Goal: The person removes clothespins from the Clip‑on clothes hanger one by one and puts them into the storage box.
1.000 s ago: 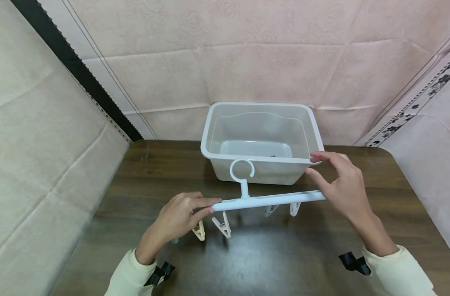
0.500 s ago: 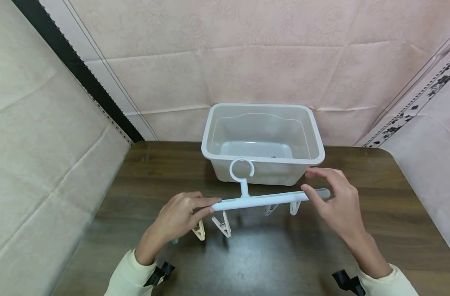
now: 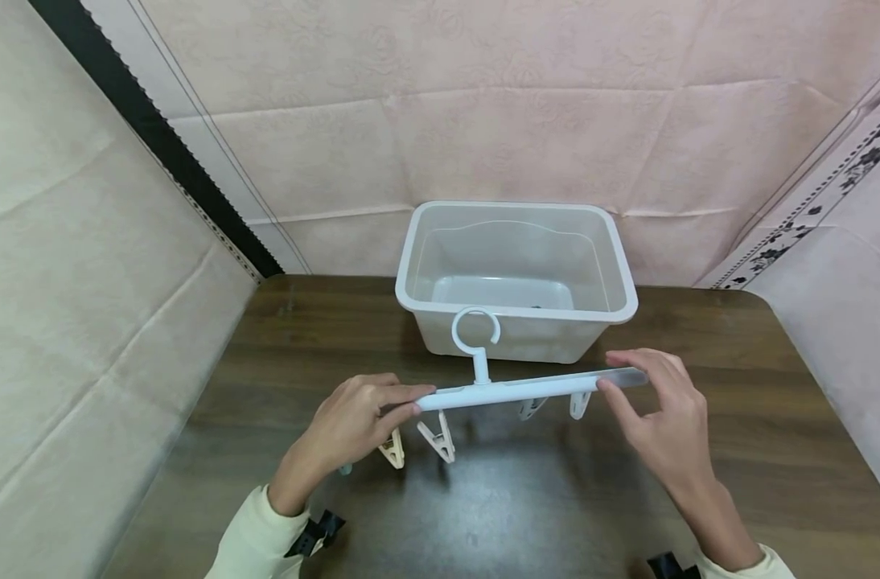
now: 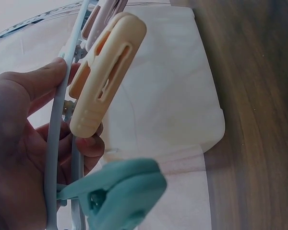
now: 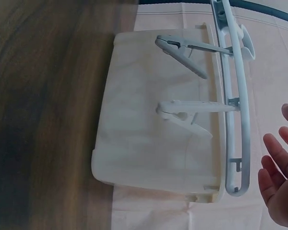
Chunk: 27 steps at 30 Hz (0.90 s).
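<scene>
A pale blue clip hanger [image 3: 512, 392] is held up in front of a white plastic bin, its hook upward. My left hand [image 3: 363, 418] grips its left end between thumb and fingers. Under that end hang a beige clip [image 4: 108, 76], a teal clip [image 4: 127, 191] and a pinkish white clip [image 3: 437, 438]. A grey clip [image 5: 182, 50] and a white clip [image 5: 192, 112] hang toward the right end. My right hand [image 3: 660, 418] is at the right end, thumb and fingers spread around it in the head view; the right wrist view shows its fingers [image 5: 278, 153] apart from the bar.
The white bin [image 3: 516, 312] stands at the back of the dark wooden table [image 3: 527, 498], close to the cloth-covered wall [image 3: 512, 145]. More pale cloth [image 3: 85, 322] rises on the left side.
My right hand has come down and toward me from the bin's front right corner to the hanger's right end. The left hand and the hanger have stayed nearly still.
</scene>
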{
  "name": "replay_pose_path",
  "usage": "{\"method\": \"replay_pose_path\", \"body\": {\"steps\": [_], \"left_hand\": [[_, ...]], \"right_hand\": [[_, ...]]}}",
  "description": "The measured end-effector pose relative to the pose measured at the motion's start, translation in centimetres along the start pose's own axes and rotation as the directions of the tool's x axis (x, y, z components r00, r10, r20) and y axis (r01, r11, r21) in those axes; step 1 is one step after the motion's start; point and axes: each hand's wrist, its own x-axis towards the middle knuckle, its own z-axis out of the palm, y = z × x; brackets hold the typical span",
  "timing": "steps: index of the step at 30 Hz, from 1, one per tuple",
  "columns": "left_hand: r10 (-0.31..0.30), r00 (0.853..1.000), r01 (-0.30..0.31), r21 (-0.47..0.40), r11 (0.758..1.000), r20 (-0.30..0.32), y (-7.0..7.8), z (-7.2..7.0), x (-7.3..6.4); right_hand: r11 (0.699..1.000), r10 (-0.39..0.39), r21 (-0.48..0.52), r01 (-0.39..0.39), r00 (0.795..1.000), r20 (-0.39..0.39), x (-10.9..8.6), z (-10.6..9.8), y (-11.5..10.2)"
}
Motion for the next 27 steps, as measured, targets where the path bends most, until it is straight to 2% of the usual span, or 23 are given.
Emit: {"method": "replay_pose_path", "body": {"steps": [10,16,22,27], "left_hand": [[0.0,1.0,0.0,-0.007,1.0,0.003,0.0,0.1,0.2],[-0.001,1.0,0.001,-0.007,1.0,0.002,0.1,0.1,0.2],[-0.003,1.0,0.003,-0.01,1.0,0.002,0.1,0.1,0.3],[0.001,1.0,-0.001,-0.013,1.0,-0.007,0.2,0.1,0.4]], "right_hand": [[1.0,0.027,0.012,-0.027,1.0,-0.009,-1.7,0.2,0.3],[1.0,0.03,0.001,-0.03,0.999,-0.046,-2.3,0.4,-0.2],[0.999,0.024,0.035,-0.02,0.995,-0.099,-2.5,0.4,-1.5],[0.998,0.057,0.033,-0.053,0.989,-0.14,-4.0,0.7,-0.7]]}}
